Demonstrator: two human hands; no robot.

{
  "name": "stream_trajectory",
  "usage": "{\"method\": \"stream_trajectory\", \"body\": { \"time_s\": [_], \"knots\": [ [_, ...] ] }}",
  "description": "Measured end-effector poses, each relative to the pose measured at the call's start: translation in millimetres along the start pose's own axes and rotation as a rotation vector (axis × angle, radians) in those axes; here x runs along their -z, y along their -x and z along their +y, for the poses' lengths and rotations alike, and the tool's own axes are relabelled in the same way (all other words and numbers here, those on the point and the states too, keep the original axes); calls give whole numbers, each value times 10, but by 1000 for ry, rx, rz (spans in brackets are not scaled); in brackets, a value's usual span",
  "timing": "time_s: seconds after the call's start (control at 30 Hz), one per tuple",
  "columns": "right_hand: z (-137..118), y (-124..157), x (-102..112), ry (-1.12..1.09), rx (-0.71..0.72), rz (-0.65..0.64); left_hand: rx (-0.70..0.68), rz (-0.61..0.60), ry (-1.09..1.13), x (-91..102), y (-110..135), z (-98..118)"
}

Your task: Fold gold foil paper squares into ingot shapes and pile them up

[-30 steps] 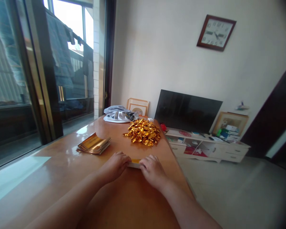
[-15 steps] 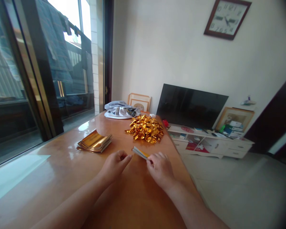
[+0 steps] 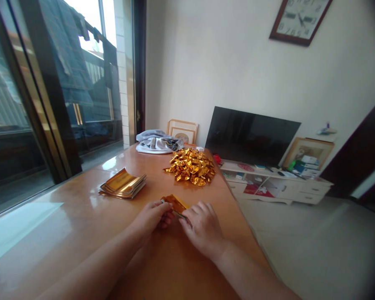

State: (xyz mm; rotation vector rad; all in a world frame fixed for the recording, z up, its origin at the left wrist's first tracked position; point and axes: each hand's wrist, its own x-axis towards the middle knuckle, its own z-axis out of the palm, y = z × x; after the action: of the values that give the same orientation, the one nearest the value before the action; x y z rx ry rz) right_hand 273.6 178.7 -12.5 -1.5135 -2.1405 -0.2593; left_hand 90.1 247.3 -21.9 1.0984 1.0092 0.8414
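A sheet of gold foil paper (image 3: pixel 176 202), partly folded, is held between both hands just above the table. My left hand (image 3: pixel 156 214) pinches its left end between thumb and fingers. On the opposite end, my right hand (image 3: pixel 203 227) has its fingers closed over the paper. A stack of flat gold foil sheets (image 3: pixel 123 184) lies to the left, its edges curling up. Beyond my hands rises a heap of folded gold foil pieces (image 3: pixel 192 166).
The glossy wooden table (image 3: pixel 90 233) has its right edge close to my right arm. Grey clothing (image 3: pixel 158 142) is bundled at the far end. Past it stand a television (image 3: pixel 253 135) and a low white cabinet (image 3: pixel 287 191). A sliding glass door (image 3: pixel 93 96) is on the left.
My left hand has come to the paper and taken hold of its left end. My right hand has shifted slightly left, and the paper now shows its gold side.
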Motion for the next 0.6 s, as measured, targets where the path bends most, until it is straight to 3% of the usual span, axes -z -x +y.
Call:
{"method": "stream_trajectory", "body": {
  "time_s": [0.23,0.4,0.5,0.6],
  "knots": [
    [84,26,-33,-404,-124,-35,-87,1,-62,11,12,35],
    [177,24,-135,-931,-397,-85,-230,-5,-213,14,17,71],
    [231,24,-181,-1220,-601,-125,-345,66,-395,43,11,60],
    [273,10,-195,-1452,-715,-117,-437,218,-733,82,31,54]
  ]
}}
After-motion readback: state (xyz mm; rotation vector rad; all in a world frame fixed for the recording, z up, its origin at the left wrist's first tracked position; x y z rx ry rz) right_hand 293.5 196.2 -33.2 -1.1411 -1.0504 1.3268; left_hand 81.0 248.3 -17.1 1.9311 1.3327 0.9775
